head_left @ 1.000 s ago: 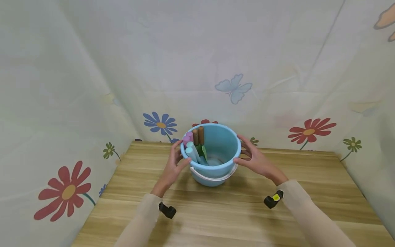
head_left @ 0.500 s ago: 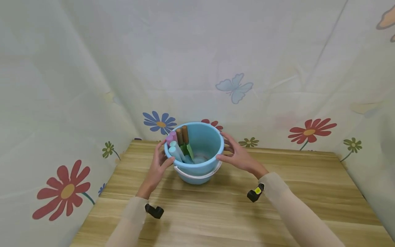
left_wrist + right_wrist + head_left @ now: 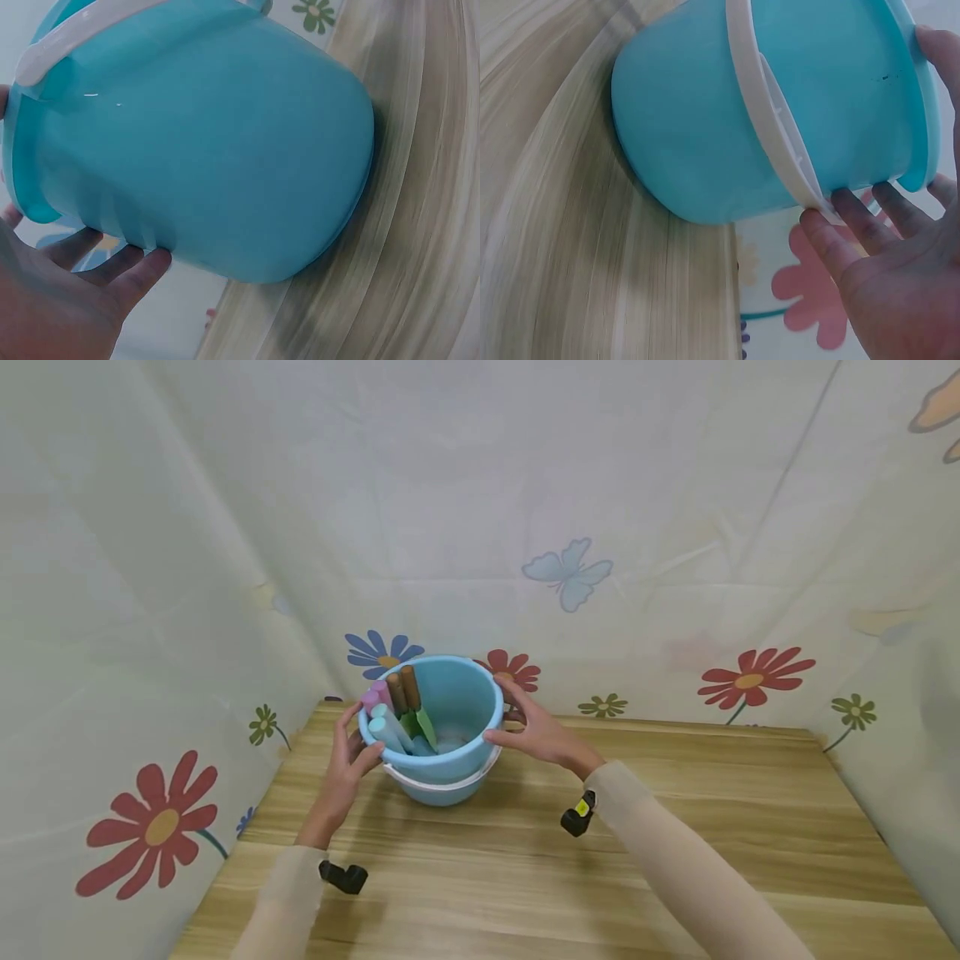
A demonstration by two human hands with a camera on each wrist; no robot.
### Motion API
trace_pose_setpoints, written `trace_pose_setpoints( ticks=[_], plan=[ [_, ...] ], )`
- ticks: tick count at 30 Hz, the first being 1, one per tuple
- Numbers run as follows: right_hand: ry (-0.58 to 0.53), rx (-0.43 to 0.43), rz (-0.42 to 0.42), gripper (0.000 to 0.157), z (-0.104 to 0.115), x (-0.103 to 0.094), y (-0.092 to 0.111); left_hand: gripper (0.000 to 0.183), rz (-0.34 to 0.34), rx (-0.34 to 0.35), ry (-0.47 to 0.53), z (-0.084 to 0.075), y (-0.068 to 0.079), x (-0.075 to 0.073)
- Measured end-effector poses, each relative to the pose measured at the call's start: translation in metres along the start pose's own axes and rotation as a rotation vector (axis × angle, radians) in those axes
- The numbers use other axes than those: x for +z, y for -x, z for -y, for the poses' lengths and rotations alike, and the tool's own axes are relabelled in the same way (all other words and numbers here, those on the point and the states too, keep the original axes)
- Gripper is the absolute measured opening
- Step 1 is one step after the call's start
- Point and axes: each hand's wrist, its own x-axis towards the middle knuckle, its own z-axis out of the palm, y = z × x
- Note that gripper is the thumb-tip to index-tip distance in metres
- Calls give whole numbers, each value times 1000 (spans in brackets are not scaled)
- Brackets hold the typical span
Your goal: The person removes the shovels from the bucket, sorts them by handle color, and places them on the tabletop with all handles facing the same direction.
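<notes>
A light blue bucket (image 3: 442, 763) stands upright on the wooden table, its white carrying handle (image 3: 450, 785) hanging down at the front. My left hand (image 3: 343, 777) grips the left side, thumb at the rim and fingertips against the wall in the left wrist view. On the opposite side my right hand (image 3: 536, 732) holds the bucket; in the right wrist view some fingertips touch the wall near the handle's joint. Several tools lean against the inner left wall: brown handles (image 3: 410, 687) with a green trowel blade (image 3: 426, 727), purple handles (image 3: 382, 692) and light blue handles (image 3: 384, 733). Their lower ends are partly hidden.
The wooden table (image 3: 675, 827) extends to the right and in front of the bucket. Close behind it hangs a pale cloth backdrop (image 3: 450, 510) printed with flowers and a butterfly, which also encloses the left and right sides.
Both hands have moved the bucket leftward across the table, with the tools inside it. Their hold on its sides looks the same throughout.
</notes>
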Motion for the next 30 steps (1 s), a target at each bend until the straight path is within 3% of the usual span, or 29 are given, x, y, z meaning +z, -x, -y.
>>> trace_pose_setpoints(
  ticks=[14,30],
  plan=[
    [10,25,12,94,4,32,-32,69,-72,-39,10,0,7,-36],
    [8,12,2,92,1,44,-42,69,-107,-63,-7,2,11,-47]
  ],
)
